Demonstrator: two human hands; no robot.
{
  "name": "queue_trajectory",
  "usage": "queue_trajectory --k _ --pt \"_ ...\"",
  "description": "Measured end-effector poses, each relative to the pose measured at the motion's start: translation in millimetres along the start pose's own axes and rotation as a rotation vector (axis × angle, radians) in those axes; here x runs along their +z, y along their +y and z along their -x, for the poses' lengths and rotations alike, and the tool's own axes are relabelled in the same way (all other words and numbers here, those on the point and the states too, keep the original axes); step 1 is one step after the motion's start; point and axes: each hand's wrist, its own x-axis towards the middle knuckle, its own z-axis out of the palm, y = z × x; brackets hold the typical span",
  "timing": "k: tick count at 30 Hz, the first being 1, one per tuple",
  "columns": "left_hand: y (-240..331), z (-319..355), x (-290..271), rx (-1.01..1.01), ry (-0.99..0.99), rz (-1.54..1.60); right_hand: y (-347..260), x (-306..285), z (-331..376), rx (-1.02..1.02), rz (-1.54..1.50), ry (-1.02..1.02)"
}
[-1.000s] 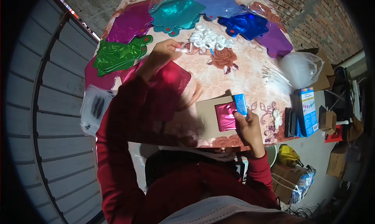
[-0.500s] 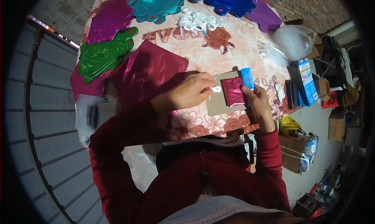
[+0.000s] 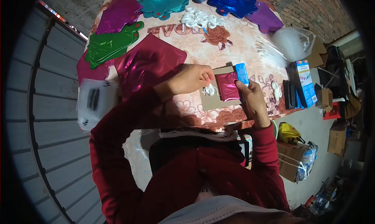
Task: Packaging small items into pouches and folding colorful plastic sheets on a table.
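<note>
My right hand (image 3: 256,101) grips the right side of a flattened brown cardboard box (image 3: 211,104) with a blue flap (image 3: 242,73). Its thumb presses on a folded magenta foil packet (image 3: 229,87) lying on the cardboard. To the left, my left hand (image 3: 193,79) has its fingers curled together at the top of a small bundle of white string (image 3: 210,90), which spreads over the cardboard beside the packet. A large magenta foil sheet (image 3: 152,64) lies under and beyond my left forearm.
Around the flowered tablecloth (image 3: 187,42) lie green foil shapes (image 3: 113,44), teal ones (image 3: 166,3), blue ones (image 3: 233,5) and purple ones (image 3: 265,20). A white string heap (image 3: 201,19) sits at the far middle. Clear plastic bags (image 3: 291,42) and a blue box (image 3: 306,83) are at right.
My left hand has risen slightly and shifted left, and the string bundle now hangs fuller below its fingertips. The cardboard, packet and right hand appear a little further left and higher in view.
</note>
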Motion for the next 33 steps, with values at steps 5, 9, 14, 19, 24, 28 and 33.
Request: queue_trajectory --k 5,9,14,19,24,28,33 --pt "14 -7 27 -0.095 0.369 -0.211 -8 5 3 -0.013 0.097 -0.035" --pt "20 -8 44 -0.084 0.444 -0.273 -10 10 8 -0.109 0.031 -0.034" --pt "0 18 42 0.055 0.467 0.068 -7 6 7 -0.064 0.023 -0.043" --pt "35 33 59 -0.103 0.490 0.511 -6 8 6 -0.140 0.070 -0.006" --pt "32 13 72 -0.159 0.354 1.172 -13 14 9 -0.148 0.161 0.020" --pt "25 23 66 -0.167 0.353 1.054 -4 10 4 -0.195 0.174 0.033" --pt "26 42 69 -0.114 0.477 0.851 -6 10 6 -0.158 0.248 0.028"
